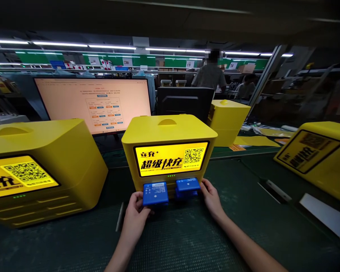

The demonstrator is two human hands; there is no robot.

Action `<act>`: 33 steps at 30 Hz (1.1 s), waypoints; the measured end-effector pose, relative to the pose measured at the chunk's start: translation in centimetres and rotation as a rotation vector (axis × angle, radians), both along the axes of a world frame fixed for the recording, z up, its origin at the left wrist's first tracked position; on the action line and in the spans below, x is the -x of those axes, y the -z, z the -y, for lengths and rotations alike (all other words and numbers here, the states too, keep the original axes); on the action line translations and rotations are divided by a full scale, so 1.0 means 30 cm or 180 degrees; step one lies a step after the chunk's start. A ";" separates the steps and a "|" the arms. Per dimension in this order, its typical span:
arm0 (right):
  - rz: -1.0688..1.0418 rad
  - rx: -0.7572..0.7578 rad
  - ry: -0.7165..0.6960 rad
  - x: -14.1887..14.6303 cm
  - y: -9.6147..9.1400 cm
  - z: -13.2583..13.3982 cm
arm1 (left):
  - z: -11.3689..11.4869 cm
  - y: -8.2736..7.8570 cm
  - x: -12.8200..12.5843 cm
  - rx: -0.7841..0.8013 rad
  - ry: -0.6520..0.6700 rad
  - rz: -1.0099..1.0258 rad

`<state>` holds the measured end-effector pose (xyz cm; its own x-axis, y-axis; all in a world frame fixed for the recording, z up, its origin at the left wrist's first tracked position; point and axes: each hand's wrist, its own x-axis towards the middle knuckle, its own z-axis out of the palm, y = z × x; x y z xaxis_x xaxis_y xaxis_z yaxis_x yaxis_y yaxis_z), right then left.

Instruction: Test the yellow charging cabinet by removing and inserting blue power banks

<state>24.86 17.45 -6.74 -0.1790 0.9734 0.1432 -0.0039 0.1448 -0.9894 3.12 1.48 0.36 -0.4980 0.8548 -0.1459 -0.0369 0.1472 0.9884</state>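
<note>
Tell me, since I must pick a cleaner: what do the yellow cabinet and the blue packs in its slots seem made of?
The yellow cabinet looks like moulded plastic or painted metal, I cannot tell which: smooth, rounded edges, soft sheen. The blue packs, touched by the left hand and right hand, look like matte plastic with printed labels.

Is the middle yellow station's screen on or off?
On: the middle station's screen glows yellow with a QR code, and green lights show beneath it.
</note>
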 end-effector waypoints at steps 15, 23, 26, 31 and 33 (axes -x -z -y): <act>-0.0002 0.0045 -0.0002 -0.001 -0.004 0.004 | 0.017 0.017 0.010 0.0283 0.0377 0.0607; 0.0030 0.0036 0.0027 -0.004 -0.004 0.002 | 0.013 0.016 0.014 0.0232 0.0311 0.0857; 0.0038 0.0039 0.0018 -0.006 -0.003 0.003 | 0.012 0.034 0.021 0.0245 0.0327 0.0830; 0.0084 0.0057 0.0034 -0.009 0.002 0.003 | 0.000 0.047 0.024 0.0389 0.0327 0.0992; 0.0113 0.0066 0.0071 -0.008 0.001 0.000 | -0.015 0.039 0.001 0.0424 0.0306 0.1175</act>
<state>25.11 17.44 -6.78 -0.1618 0.9799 0.1168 0.0344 0.1239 -0.9917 3.11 1.92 -0.80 -0.3101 0.8564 -0.4127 -0.3657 0.2932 0.8833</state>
